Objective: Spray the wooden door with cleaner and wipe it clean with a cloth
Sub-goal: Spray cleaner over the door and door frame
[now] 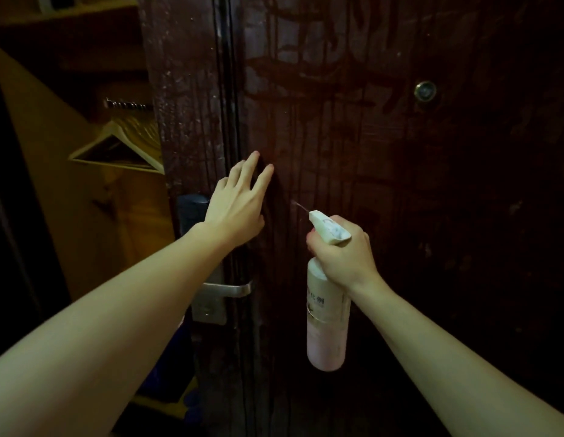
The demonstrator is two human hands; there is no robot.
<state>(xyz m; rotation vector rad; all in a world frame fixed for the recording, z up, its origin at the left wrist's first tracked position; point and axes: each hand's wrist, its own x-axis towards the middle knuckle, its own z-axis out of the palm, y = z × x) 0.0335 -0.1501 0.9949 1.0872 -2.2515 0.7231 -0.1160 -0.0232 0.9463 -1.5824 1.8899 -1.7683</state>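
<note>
Bottle (328,313) upright | nozzle toward door (416,216) | right hand (343,253) grips

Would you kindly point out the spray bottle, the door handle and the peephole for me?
spray bottle (328,329): head view, on the pale body below the gripping hand.
door handle (232,289): head view, on the metal lever.
peephole (425,91): head view, on the lens centre.

Home entryway, dim light. Dark wooden door (400,184) with peephole (425,91) at 2 o'clock, metal lever handle (225,289) at 7. Hangers (123,146) on wardrobe rail (128,104) at 10. Wood panelling (69,171) at 9.
</note>
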